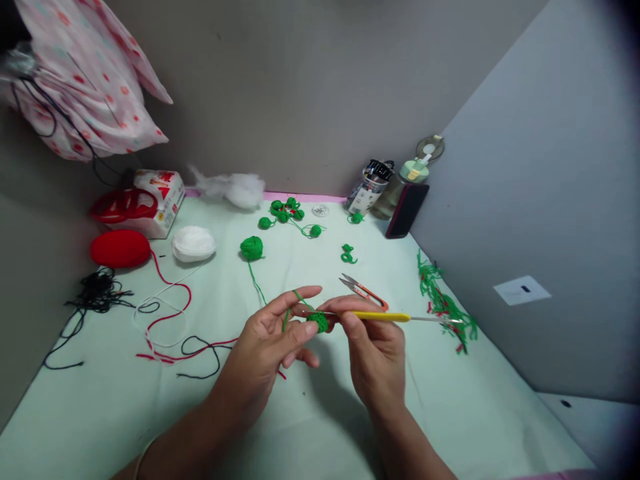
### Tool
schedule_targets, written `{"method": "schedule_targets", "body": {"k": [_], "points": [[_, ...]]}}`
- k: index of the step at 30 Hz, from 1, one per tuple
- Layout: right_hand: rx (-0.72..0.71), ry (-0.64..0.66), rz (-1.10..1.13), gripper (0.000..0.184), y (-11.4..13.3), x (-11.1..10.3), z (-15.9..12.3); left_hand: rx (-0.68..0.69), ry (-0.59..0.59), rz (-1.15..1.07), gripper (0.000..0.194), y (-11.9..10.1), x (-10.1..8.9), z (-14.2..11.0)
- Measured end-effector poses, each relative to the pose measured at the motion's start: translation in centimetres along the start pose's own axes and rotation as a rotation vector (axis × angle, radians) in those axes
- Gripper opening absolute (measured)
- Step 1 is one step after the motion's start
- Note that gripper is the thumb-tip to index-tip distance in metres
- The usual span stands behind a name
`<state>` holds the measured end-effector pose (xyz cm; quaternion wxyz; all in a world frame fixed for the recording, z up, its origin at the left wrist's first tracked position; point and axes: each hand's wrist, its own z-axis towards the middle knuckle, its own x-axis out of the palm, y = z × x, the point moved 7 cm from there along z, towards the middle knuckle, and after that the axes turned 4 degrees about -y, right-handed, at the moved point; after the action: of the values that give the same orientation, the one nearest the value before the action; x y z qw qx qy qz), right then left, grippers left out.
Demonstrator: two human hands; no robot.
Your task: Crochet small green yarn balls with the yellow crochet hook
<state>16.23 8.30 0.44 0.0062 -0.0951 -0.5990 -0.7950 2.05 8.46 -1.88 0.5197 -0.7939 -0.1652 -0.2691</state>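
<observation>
Between the thumb and fingers of my left hand (280, 333) is a small green crochet piece (319, 323). Green yarn runs over the raised left index finger and trails back towards a green yarn ball (251, 248). My right hand (375, 347) grips a crochet hook (383, 317) by its yellow handle, with the thin metal end pointing left at the piece. The hook's tip is too small to make out against the stitches. Just beyond the right hand lie thread snips (364, 291) with orange handles.
Red yarn (120, 249), white yarn (194, 244) and black yarn (100, 291) lie at left, strands spreading inward. Several small green crochet balls (287, 211) sit behind, near white stuffing (240, 190). A phone (407, 211) leans at back right; green yarn scraps (445, 303) line the right edge.
</observation>
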Motion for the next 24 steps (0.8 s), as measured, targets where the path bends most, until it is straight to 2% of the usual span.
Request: {"method": "schedule_targets", "body": {"k": [10, 13, 19, 24], "points": [[-0.074, 0.026, -0.029, 0.015, 0.60, 0.24, 0.02, 0.008, -0.031, 0.012, 0.042, -0.01, 0.07, 0.09], [-0.036, 0.024, 0.009, 0.015, 0.37, 0.16, 0.11, 0.003, -0.044, 0.025, 0.044, -0.02, -0.03, 0.09], [-0.003, -0.032, 0.115, 0.017, 0.31, -0.28, 0.28, 0.026, -0.092, 0.034, 0.040, -0.39, -0.52, 0.00], [-0.098, -0.083, 0.051, 0.017, 0.95, -0.36, 0.05, 0.032, -0.089, 0.049, 0.036, -0.36, -0.56, -0.22]]}}
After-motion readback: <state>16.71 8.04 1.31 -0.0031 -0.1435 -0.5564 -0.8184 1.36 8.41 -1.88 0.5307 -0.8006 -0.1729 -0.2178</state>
